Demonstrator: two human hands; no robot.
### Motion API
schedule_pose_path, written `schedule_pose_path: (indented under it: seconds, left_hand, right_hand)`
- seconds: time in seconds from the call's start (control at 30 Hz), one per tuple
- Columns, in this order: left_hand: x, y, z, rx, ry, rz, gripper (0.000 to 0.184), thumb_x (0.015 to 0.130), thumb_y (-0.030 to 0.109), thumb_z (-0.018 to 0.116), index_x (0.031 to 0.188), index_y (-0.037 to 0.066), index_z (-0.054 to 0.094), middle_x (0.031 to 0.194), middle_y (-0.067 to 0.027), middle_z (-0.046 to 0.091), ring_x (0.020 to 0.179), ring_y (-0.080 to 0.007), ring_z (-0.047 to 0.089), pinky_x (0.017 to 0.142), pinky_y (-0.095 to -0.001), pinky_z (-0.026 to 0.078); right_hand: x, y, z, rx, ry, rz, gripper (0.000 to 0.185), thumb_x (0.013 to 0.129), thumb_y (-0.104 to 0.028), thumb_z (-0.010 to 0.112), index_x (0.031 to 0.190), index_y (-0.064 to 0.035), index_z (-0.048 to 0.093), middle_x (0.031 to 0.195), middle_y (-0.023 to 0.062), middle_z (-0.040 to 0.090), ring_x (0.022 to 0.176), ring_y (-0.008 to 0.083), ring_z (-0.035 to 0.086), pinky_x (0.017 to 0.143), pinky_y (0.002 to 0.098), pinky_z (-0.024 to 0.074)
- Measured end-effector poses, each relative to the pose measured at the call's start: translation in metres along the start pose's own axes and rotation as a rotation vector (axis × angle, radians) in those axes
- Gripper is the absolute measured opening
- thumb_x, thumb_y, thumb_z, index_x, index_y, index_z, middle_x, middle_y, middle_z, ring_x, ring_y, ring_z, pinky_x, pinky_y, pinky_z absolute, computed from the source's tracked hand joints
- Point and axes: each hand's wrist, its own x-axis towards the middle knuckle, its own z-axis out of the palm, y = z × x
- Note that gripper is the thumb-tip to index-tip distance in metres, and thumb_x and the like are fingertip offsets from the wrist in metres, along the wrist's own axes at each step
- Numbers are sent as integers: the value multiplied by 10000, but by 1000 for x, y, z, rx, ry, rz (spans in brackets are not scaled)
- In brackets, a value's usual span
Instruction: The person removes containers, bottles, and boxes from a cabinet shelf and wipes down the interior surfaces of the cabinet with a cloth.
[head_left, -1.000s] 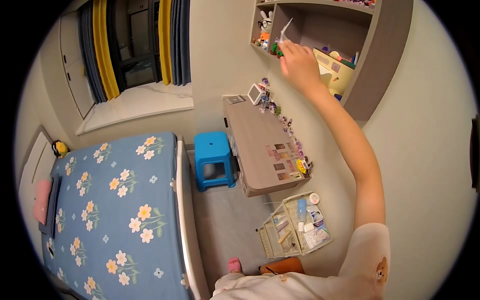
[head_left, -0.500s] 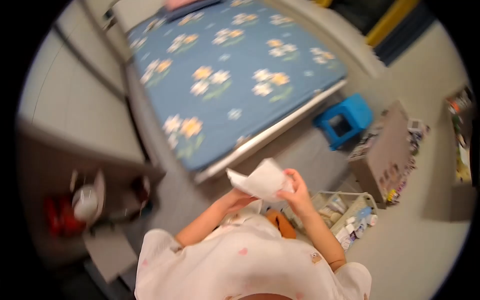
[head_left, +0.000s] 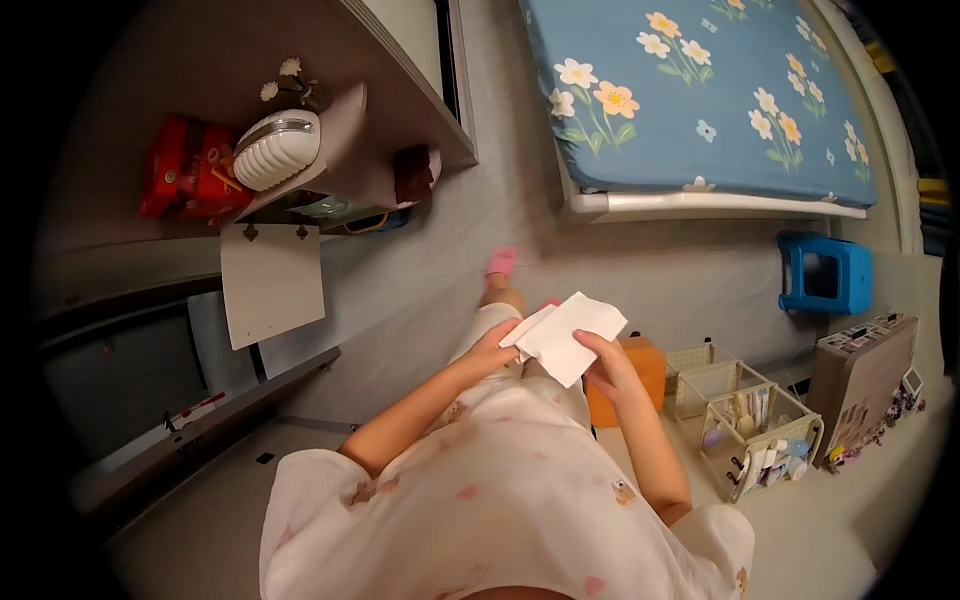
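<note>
A white folded sheet, like a tissue or paper, (head_left: pixel 572 338) is held in front of my body, above my legs. My right hand (head_left: pixel 608 366) grips its right side, with the thumb on top and the other fingers underneath. At the left edge, my left hand (head_left: pixel 490 350) pinches a smaller folded part of the same white material. Whether these are one piece or two, I cannot tell. A pink slipper (head_left: pixel 502 262) is on my foot, beyond the hands.
The flowered bed (head_left: pixel 690 110) is ahead right, a blue stool (head_left: pixel 825 274) beside it. An orange object (head_left: pixel 640 378), a basket rack (head_left: pixel 752 420) and a desk (head_left: pixel 862 375) stand right. On the left are a red bag (head_left: pixel 185 170), a white ribbed object (head_left: pixel 278 150) and an open panel (head_left: pixel 272 285).
My right hand has come down from the shelf, and both hands now hold the white sheet. The view has turned left, away from the desk and window, toward the cabinet side.
</note>
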Motion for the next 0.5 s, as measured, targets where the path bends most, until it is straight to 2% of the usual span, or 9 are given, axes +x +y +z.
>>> schedule_pose_path:
  seconds: [0.07,0.1,0.17,0.2,0.23,0.3,0.33,0.4,0.5]
  left_hand:
    - [-6,-8,-12,113,390,233,440,797,178,539,1204,57,423,1141,-58,493,1050,-132,458,868,-265,376]
    - [-5,-8,-23,126,381,229,440,797,178,539,1204,57,423,1141,-58,493,1050,-132,458,868,-265,376]
    - [3,-9,-52,181,228,203,499,827,215,518,1262,49,338,1213,-85,438,1111,-155,417,899,-284,362]
    - [15,-11,-76,-16,115,-29,521,848,264,495,1280,45,303,1235,-98,424,1138,-169,396,914,-309,355]
    - [27,-17,-97,-6,108,-39,521,848,264,495,1280,45,303,1235,-98,424,1138,-169,396,914,-309,355]
    - [53,-31,-137,-748,-245,-217,483,865,274,466,1257,25,335,1233,-86,426,1129,-166,405,924,-310,345]
    - [65,-38,-152,-686,-46,-275,419,854,245,488,1195,12,414,1153,-85,492,1046,-164,476,879,-294,384]
    - [104,-64,-190,-434,63,-292,389,848,228,499,1161,3,442,1106,-86,518,998,-162,504,848,-289,403]
    - [165,-110,-249,-138,240,-246,327,827,198,536,1079,-8,503,987,-84,575,890,-155,555,765,-279,447]
  right_hand:
    - [20,19,6,-89,3,-4,476,745,-124,593,1162,2,401,1120,90,493,1039,188,481,871,312,392]
    - [34,27,8,-187,-1,-9,484,740,-122,599,1163,6,402,1129,89,488,1044,186,475,872,307,385]
    - [64,46,10,-217,-12,-55,486,734,-115,599,1159,16,405,1129,90,488,1039,183,474,872,298,375]
    - [82,56,7,-325,-12,-100,483,732,-115,595,1156,18,408,1119,91,495,1036,182,474,874,294,371]
    - [103,67,2,-432,-11,-143,479,730,-114,592,1154,20,411,1110,93,501,1034,181,474,875,291,366]
    - [156,89,-16,-488,8,-201,469,733,-130,586,1148,12,420,1098,90,508,1017,184,484,855,294,383]
    - [184,97,-25,-574,-46,-288,437,734,-140,587,1121,5,447,1049,94,534,975,188,509,825,299,400]
    - [259,120,-54,-864,-86,-468,323,728,-210,597,981,-15,546,861,130,603,812,244,582,709,337,447]
    - [358,137,-82,-1225,-111,-462,292,711,-259,604,884,-24,580,775,164,601,760,306,578,659,368,448]
